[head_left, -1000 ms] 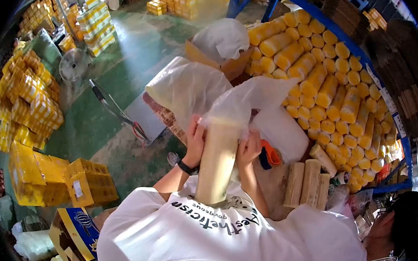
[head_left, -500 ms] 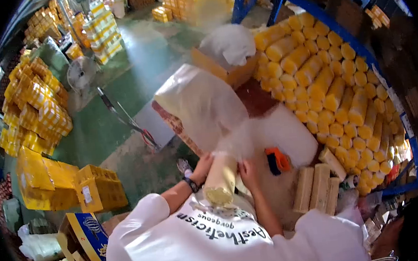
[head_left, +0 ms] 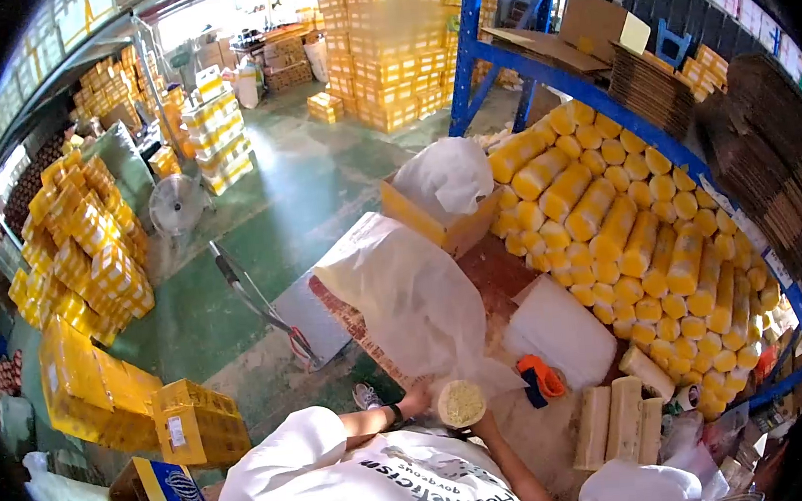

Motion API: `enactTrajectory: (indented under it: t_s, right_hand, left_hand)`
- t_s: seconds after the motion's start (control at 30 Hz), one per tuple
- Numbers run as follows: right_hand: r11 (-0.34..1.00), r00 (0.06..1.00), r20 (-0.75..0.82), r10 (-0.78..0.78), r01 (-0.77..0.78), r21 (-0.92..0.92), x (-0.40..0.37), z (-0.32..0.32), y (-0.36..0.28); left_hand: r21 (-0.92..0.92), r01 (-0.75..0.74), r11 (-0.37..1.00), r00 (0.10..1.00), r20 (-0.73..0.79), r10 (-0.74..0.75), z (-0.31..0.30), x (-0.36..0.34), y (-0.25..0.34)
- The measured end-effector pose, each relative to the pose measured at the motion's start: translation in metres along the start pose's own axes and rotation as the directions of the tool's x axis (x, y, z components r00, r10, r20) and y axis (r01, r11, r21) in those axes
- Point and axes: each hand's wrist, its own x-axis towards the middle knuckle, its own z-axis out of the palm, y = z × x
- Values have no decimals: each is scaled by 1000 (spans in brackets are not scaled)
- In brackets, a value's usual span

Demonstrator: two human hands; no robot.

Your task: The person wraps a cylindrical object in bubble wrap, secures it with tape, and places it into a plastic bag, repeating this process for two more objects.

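Green floor [head_left: 191,302], goods stacked all round; pale roll [head_left: 462,403] held two-handed

Landmark for all positions: the pale roll. It sits in front of the white shirt [head_left: 374,482], one round, rough-textured end turned up toward the camera. Left hand [head_left: 417,401], with a dark wristband [head_left: 397,413] at the wrist, is at the roll's left side; right hand [head_left: 482,425] is at its right side. Grip: both hands hold the roll from opposite sides; exact finger placement cannot be told, as the fingers are partly hidden.

Just beyond the roll: translucent plastic bag [head_left: 413,283], spread on a reddish tabletop [head_left: 501,270]. Contact between bag and roll cannot be made out. Farther beyond: carton [head_left: 471,227] with white plastic [head_left: 442,175] bulging from its top.

Right of the roll: orange-and-dark item [head_left: 544,378], a flat white plastic bundle [head_left: 561,332] next to it, and several bare pale rolls [head_left: 616,422] lying close together. Right and beyond: large stack of yellow rolls [head_left: 635,249] beside a blue rack [head_left: 473,17].

Left of the roll: yellow carton [head_left: 202,425]. Left and well beyond: standing fan [head_left: 178,205] and a heap of yellow-and-white boxes [head_left: 86,245].
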Motion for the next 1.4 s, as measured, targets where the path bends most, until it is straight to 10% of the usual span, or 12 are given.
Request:
enactTrajectory:
  t_s: [0.2, 0.3, 0.4, 0.53, 1.07, 1.17, 1.2, 1.3, 1.33, 1.4]
  right_hand:
    - [1000, 1000, 7, -17, 17, -14, 17, 13, 2]
    - [1000, 1000, 13, -26, 26, -17, 25, 19, -1]
    - [999, 999, 17, -40, 40, -19, 33, 22, -3]
    - [998, 998, 17, -57, 57, -23, 41, 30, -8]
    - [998, 1000, -26, 17, -18, -56, 14, 32, 19]
    - [997, 998, -49, 30, -33, -75, 9, 35, 30]
    - [996, 998, -59, 31, -36, -82, 6, 37, 36]
    - [987, 993, -107, 44, -60, -148, -2, 36, 49]
    - [975, 990, -129, 59, -85, -205, -4, 35, 52]
    - [919, 976, -141, 165, -204, -339, -12, 30, 33]
  left_hand:
    - [443, -136, 886, 991, 46, 129, 10, 5, -48]
    - [830, -108, 547, 966, 217, -138, 10, 6, -43]
    - [389, -33, 921, 958, 274, -81, 4, 3, -34]
    - [247, -208, 947, 971, 170, 169, 15, -3, -36]
    - [546, -239, 803, 895, 444, -35, 42, -16, -125]
    - [666, -304, 681, 796, 571, -203, 7, -29, -16]
    - [681, -279, 677, 774, 577, -261, -7, -36, 39]
    - [272, 609, 745, 732, 168, -660, -16, -43, 67]
    - [163, 308, 937, 944, 73, -323, -10, -41, 46]
    - [3, 19, 1000, 999, -48, -18, -3, -42, 24]
